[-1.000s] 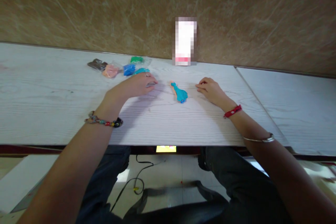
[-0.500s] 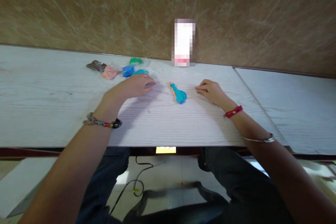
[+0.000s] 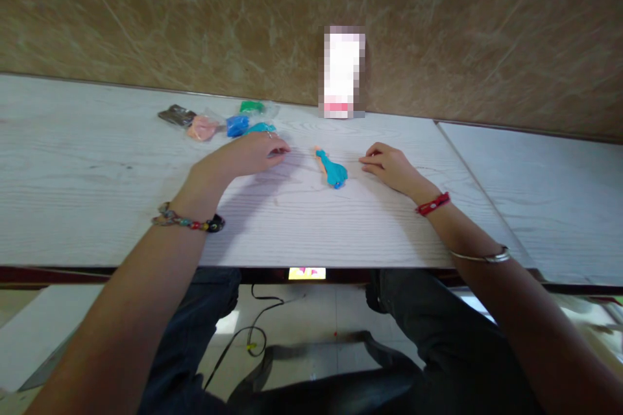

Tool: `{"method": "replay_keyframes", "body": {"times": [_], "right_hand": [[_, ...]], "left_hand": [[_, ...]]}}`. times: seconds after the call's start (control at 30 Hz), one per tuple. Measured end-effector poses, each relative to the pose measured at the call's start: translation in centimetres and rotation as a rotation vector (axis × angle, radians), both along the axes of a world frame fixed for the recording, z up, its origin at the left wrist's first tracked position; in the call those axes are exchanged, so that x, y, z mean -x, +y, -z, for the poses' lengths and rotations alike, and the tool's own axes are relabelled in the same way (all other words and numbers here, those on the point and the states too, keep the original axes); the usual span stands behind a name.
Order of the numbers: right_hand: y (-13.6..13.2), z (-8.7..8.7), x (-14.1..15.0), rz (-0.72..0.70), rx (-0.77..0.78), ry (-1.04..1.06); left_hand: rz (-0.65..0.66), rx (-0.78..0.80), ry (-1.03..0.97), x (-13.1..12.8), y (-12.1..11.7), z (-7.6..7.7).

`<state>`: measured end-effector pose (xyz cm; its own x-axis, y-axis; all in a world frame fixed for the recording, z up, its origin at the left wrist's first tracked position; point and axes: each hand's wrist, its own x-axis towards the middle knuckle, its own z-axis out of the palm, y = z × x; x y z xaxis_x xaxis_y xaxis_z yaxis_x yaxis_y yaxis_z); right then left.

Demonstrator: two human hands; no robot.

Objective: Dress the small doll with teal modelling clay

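A flat clay figure (image 3: pixel 333 170), turquoise with a peach edge along its left side and a bit of darker blue at the bottom, lies on the white table between my hands. To its left, my left hand (image 3: pixel 260 153) hovers with fingers and thumb apart, holding nothing. My right hand (image 3: pixel 389 166) rests on the figure's other side, its fingers stretched toward it, loosely apart and bare. Neither hand touches the figure. Just behind my left hand is a turquoise clay pack (image 3: pixel 260 128), partly hidden by the hand.
Clear bags of clay lie at the back left: black (image 3: pixel 176 115), peach (image 3: pixel 203 128), blue (image 3: pixel 237 126) and green (image 3: pixel 252 106). A blurred-out upright device (image 3: pixel 342 71) leans on the marbled wall (image 3: pixel 195 26). A cable (image 3: pixel 257 331) lies on the floor below.
The view has shifted slightly, so the table appears a little higher. Both hands hold nearly the same places, and the clay figure lies as before.
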<state>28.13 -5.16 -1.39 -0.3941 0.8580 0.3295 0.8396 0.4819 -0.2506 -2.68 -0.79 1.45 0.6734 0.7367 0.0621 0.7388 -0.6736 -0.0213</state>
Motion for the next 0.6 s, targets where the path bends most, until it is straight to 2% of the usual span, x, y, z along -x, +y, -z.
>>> {"method": "replay_keyframes", "body": {"times": [0.07, 0.1, 0.2, 0.23, 0.33, 0.47, 0.6], "right_hand": [[0.00, 0.05, -0.08, 0.106, -0.033, 0.008], [-0.01, 0.07, -0.11, 0.107, -0.031, 0.010], [-0.01, 0.08, -0.07, -0.037, 0.021, 0.018], [0.01, 0.07, -0.05, -0.044, 0.021, 0.026], [0.08, 0.04, -0.09, 0.094, -0.029, 0.047], [0.07, 0.01, -0.21, -0.007, 0.044, 0.051], [0.14, -0.02, -0.33, 0.108, 0.003, 0.066]], "left_hand": [[-0.001, -0.001, -0.002, -0.02, -0.05, -0.04], [-0.004, 0.001, -0.002, -0.04, -0.07, -0.06], [-0.007, 0.011, 0.004, -0.10, -0.10, -0.12], [-0.007, 0.013, 0.007, -0.12, -0.10, -0.14], [-0.013, 0.010, 0.009, -0.13, -0.08, -0.19], [-0.005, 0.015, 0.018, -0.08, -0.03, -0.21], [-0.013, -0.002, 0.021, -0.02, 0.04, -0.12]]}}
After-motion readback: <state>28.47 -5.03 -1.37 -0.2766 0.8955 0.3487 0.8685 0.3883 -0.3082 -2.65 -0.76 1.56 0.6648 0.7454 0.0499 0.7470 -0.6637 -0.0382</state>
